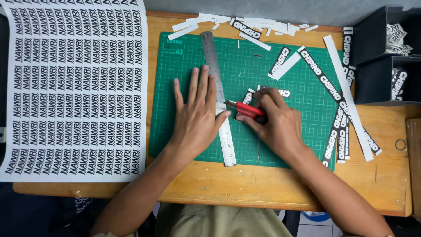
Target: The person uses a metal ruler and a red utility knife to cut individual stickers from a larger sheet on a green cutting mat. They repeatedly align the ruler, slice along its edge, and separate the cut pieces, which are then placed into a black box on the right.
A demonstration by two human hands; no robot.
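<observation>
Two hands work over a green cutting mat (193, 57) on a wooden counter (245, 184). The left hand (197, 118) lies flat, fingers spread, its grip released, pressing down a steel ruler (219, 94) that runs slantwise from the mat's top edge to its bottom edge; the weight seems meant to keep the straightedge from slipping. The right hand (274, 120) is clenched around a red knife (245, 108), whose blade tip sits against the ruler's right edge, just by the left thumb, so the ruler likely guides the cut. Under the right hand lies a small black printed strip (248, 96), mostly hidden by the fingers. More black and white strips (337, 92) lie fanned out across the mat's right side and onto the wood, and a heap of white offcuts (245, 24) sits along the counter's far edge, pushed clear of the cutting zone. A large white sheet (74, 87) printed with rows of black labels covers the counter's left end and overhangs it. At the right stand black bins (372, 48) holding cut labels, within easy reach. A small ring (400, 144) rests near the right edge. Beyond the counter shows a grey wall; below it, khaki trousers and a dark floor.
</observation>
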